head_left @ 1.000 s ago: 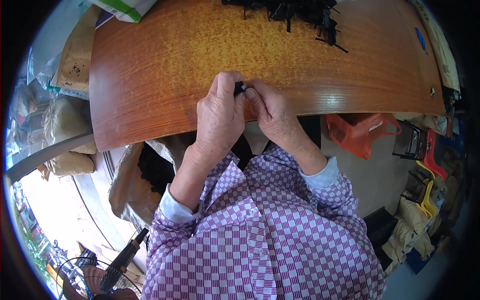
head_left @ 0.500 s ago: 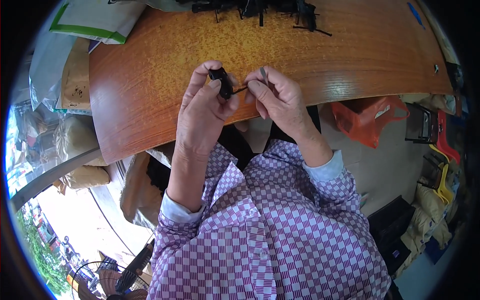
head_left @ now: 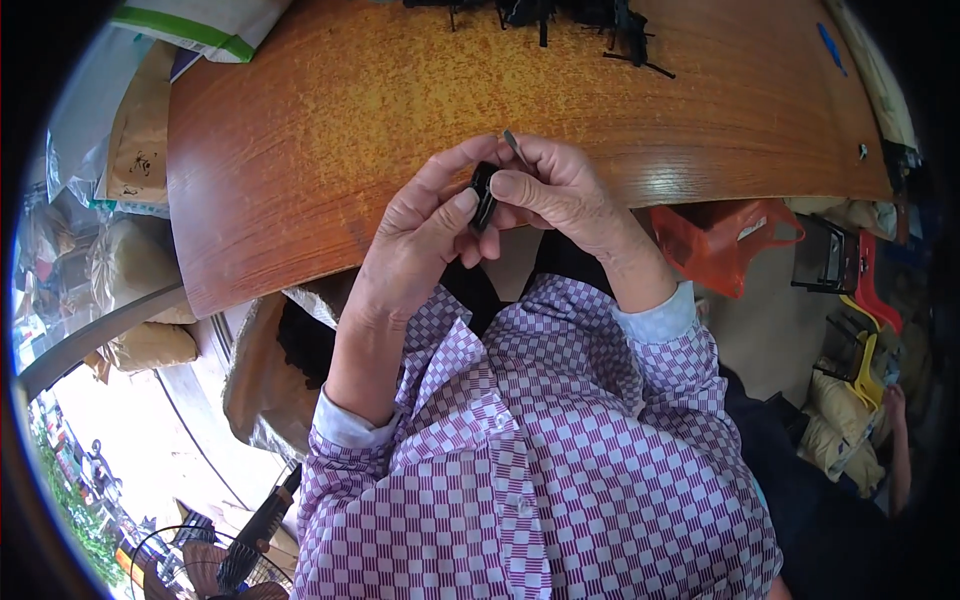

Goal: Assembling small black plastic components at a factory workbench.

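The fingers of the left hand (head_left: 425, 225) were pinched on a small black piece (head_left: 482, 200), which stood tilted above the near edge of the wooden table (head_left: 300, 150). The thumb of the right hand (head_left: 560, 195) seemed to meet the piece's right side, and a slim grey tool (head_left: 512, 143) poked up from between that hand's curled fingers; how firmly they gripped it, I could not tell. The piece looked light and stiff, likely hard plastic, with a glossy face that might slip under a fingertip; its two long sides offered the best hold, and any thin parts would probably not take much bending. Farther out, a heap of black parts (head_left: 560, 12) lay at the table's far side, a blue strip (head_left: 832, 50) near its right end. A red plastic bag (head_left: 720, 240) hung or rested just below the table's near edge, to the right.
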`<action>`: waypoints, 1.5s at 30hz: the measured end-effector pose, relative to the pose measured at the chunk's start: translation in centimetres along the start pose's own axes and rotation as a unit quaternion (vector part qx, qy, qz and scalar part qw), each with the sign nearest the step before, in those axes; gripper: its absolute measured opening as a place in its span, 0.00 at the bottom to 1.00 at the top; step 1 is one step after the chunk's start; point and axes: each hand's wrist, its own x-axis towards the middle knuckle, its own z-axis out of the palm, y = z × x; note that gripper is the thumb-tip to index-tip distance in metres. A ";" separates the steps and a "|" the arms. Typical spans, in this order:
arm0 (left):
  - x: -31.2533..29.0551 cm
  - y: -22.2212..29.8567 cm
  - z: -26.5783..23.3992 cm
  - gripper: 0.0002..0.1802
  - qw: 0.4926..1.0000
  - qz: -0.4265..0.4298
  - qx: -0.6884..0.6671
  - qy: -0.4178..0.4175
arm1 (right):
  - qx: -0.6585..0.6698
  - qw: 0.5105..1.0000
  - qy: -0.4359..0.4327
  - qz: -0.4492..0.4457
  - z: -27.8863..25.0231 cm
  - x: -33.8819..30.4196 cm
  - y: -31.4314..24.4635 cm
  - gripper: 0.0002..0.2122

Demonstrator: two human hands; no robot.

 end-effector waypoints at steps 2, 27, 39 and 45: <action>-0.3 0.1 0.2 0.23 0.989 0.048 0.142 0.008 | -0.009 0.999 0.033 0.002 0.4 0.1 0.4 0.12; -1.4 -1.4 0.3 0.21 0.882 0.195 0.402 0.147 | -0.097 0.986 0.129 -0.040 5.6 -0.4 1.1 0.16; -3.0 -0.8 0.1 0.19 0.732 0.211 0.615 0.204 | -0.219 0.962 0.032 -0.160 3.6 0.4 2.7 0.11; -14.3 2.2 -5.8 0.17 0.764 -0.035 0.543 0.347 | -0.613 0.706 0.336 -0.114 -5.3 -2.8 -5.2 0.15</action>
